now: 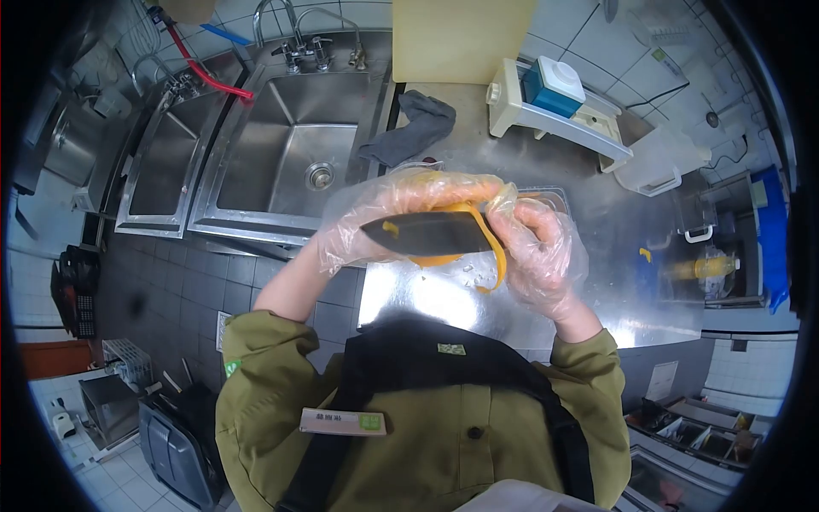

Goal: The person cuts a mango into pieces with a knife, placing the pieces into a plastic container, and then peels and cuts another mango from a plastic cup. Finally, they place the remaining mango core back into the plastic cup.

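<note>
My left hand (401, 194), in a clear plastic glove, wraps round a yellow-orange piece of food (435, 260), mostly hidden behind the blade. Across it lies the broad dark blade of a knife (426, 235), its tip pointing left and a small yellow scrap stuck on it. My right hand (533, 239), also gloved, is closed at the blade's wide end; its fingers hide the handle. A curved yellow-orange strip (499, 260) hangs at that end of the blade, beside my right fingers.
Steel sinks (294, 141) with taps are at the left. On the steel counter (597, 286) lie a grey cloth (418, 128) and a yellow scrap (646, 254). Behind are a yellowish board (461, 38), a white rack (554, 119) with a blue-and-white box and a clear jug (661, 162).
</note>
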